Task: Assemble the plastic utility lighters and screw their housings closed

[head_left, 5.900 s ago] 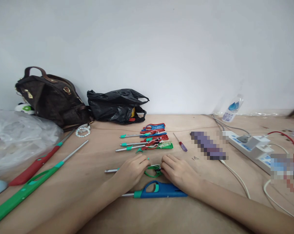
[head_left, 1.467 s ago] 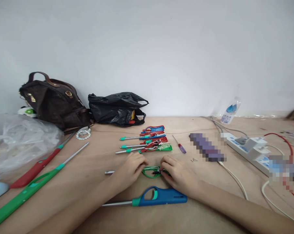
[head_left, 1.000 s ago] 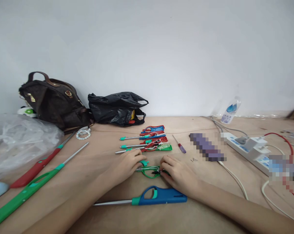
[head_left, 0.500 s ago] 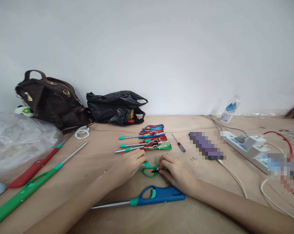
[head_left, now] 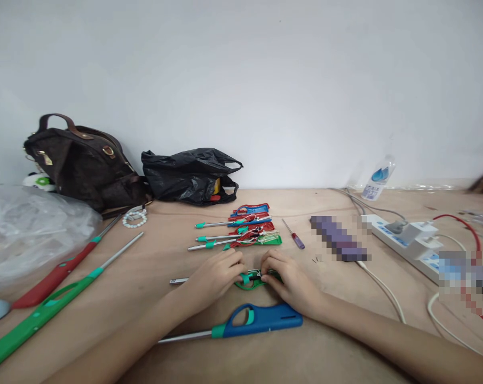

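Observation:
An opened green stick lighter [head_left: 251,286] lies on the table between my hands, its white wires and a small black part exposed. Bent fingers of my left hand [head_left: 220,272] close on its teal trigger [head_left: 245,278], over the front of the handle. The metal tube [head_left: 178,281] sticks out to the left from under that hand. My right hand [head_left: 288,278] curls round the handle's right end, thumb and fingertips at the black part, and hides most of that end. Nearer to me lies a closed blue stick lighter [head_left: 265,320].
Several opened lighters [head_left: 247,234] lie in rows behind my hands, beside a screwdriver [head_left: 295,236]. A red lighter [head_left: 57,277] and a green one [head_left: 37,320] lie at left. A power strip [head_left: 401,248] with cables stands right; a black plastic bag [head_left: 185,176] is behind.
My left hand has shifted slightly right and down, bringing the teal trigger lower into the handle. More of the metal tube shows at left. My right hand stays nearly in place.

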A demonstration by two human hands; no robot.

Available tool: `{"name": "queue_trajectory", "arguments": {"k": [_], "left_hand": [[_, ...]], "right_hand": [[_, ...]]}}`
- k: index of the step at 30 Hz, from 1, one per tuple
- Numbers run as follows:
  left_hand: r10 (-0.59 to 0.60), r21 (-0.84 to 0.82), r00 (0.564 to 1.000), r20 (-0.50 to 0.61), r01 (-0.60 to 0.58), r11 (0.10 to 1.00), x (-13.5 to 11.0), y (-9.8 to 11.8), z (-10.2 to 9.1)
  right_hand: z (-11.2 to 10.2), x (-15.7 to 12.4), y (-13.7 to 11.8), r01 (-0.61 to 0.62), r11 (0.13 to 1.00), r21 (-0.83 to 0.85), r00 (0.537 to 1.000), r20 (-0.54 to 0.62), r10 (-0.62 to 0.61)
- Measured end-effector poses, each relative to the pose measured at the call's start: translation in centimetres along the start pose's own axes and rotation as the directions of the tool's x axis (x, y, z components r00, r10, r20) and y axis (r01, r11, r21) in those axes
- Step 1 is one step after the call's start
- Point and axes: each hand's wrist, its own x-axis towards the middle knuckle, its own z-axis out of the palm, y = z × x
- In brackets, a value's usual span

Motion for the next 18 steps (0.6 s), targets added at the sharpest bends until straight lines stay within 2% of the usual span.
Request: {"name": "queue_trajectory", "arguments": {"k": [4,12,18], "left_hand": [[0.016,-0.013,0.998,-0.054,-0.017,1.0,0.14,0.04,0.49],[0.019,-0.019,0.999,-0.042,-0.019,1.0,0.55,0.43,0.65],[0.06,0.005,0.996,-0.061,-0.06,0.998,0.55,0.15,0.85]], "right_hand": [[0.2,0.01,0.03,-0.028,0.997,0.072,1.0,-0.007,0.029],[0.48,0.09,0.23,-0.068,0.982,0.176,0.997,-0.009,0.07],[0.45,0.07,0.11,-0.072,0.981,0.182,0.997,-0.003,0.074]]}}
